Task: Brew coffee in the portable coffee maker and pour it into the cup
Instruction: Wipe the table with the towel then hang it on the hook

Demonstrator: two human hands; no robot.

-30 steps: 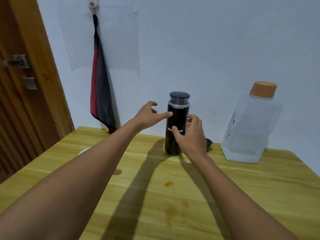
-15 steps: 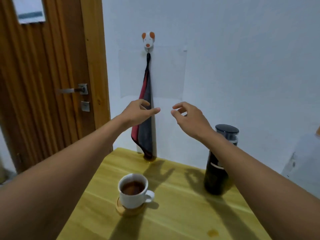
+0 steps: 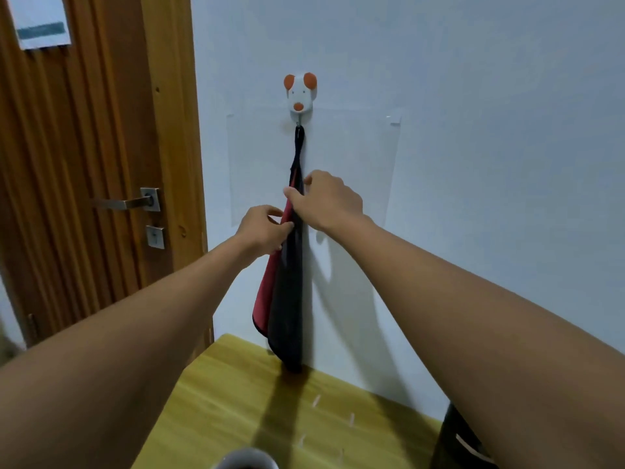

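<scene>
Both hands are on the red-and-dark towel (image 3: 287, 299), which hangs from a dog-shaped hook (image 3: 300, 96) on the wall just above them. The right hand (image 3: 326, 199) has its fingers curled round the towel's narrow upper part. The left hand (image 3: 265, 231), just below it and to its left, pinches the red edge. The portable coffee maker (image 3: 451, 441) stands on the worktop (image 3: 236, 401) well below the right hand, mostly hidden under that forearm. Only the rim of the cup (image 3: 248, 460) shows, far below the left hand, so I cannot tell whether it holds coffee. The step in hand looks like taking the towel down, probably for wiping. The next move calls for lifting its loop up off the hook rather than tugging down, then bringing it down clear of the cup.
</scene>
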